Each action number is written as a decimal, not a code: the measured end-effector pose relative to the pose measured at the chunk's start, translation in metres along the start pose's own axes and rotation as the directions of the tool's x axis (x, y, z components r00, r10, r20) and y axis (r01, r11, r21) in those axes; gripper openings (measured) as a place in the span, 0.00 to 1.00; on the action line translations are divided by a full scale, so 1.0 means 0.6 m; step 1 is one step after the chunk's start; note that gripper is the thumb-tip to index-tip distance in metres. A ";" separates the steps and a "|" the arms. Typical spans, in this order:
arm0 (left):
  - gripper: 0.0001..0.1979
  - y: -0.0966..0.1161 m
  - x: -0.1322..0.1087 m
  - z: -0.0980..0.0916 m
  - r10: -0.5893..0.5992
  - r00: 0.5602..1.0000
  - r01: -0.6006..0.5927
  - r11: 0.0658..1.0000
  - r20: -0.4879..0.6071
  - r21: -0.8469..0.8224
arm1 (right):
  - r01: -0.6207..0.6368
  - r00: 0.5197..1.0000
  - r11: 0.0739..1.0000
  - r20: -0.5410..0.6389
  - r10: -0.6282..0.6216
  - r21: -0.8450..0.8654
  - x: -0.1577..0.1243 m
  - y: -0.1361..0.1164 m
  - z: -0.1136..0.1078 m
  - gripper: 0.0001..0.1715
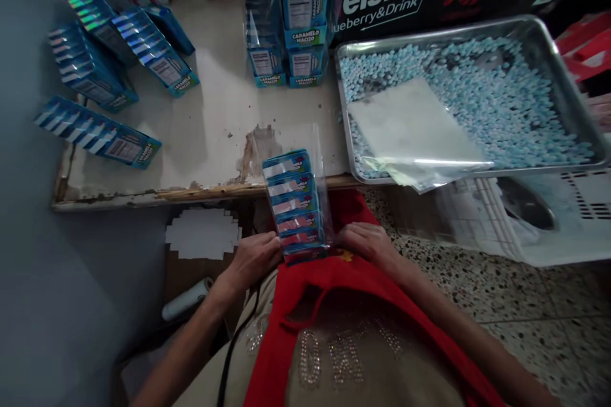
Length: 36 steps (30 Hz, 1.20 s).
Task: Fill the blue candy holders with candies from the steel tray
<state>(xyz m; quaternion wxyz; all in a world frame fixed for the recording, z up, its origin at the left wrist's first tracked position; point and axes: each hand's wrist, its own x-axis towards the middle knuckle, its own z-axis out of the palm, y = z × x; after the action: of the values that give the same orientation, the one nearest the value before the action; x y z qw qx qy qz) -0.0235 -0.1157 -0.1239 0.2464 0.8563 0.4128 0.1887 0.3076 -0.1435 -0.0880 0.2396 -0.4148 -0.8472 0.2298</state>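
Note:
A transparent plastic bag (322, 191) with a row of blue candy boxes (293, 203) in it leans against the table's front edge, over a red apron (310, 289). The boxes are stacked one behind another and marked "Caramelo Macizo". My left hand (255, 257) is closed at the bag's lower left corner, its fingertips against the side of the lowest boxes. On the other side, my right hand (365, 241) has its fingers curled in on loose plastic at the lower right corner. Its fingertips are partly hidden.
Packed rows of blue boxes (98, 133) stand on the worn table (210, 133) at left, with bagged stacks (305, 32) at the back. At right, a metal tray (477, 173) holds small pale-blue candies under a whitish plastic-covered sheet (415, 124). A white crate (568, 229) sits below.

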 end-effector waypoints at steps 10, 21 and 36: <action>0.18 0.059 0.042 -0.020 -0.622 0.773 0.439 0.667 -0.126 -0.602 | -0.058 0.987 0.961 -0.129 0.097 0.272 0.085 -0.006 0.045 0.40; 0.55 -0.021 0.046 -0.100 -0.409 0.904 0.249 0.741 -0.125 -0.624 | -0.242 0.938 0.897 -0.148 0.314 0.369 0.126 -0.008 0.068 0.75; 0.28 0.038 0.108 -0.003 -0.455 0.845 0.306 0.842 -0.281 -0.443 | -0.402 0.801 0.881 -0.370 0.471 0.250 0.131 -0.005 0.070 0.33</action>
<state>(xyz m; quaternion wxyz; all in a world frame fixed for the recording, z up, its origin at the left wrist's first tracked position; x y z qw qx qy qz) 0.0275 -0.0757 -0.1017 0.3578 0.6379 0.5718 0.3716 0.2382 -0.0895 -0.1019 0.3889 -0.6182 -0.6354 0.2506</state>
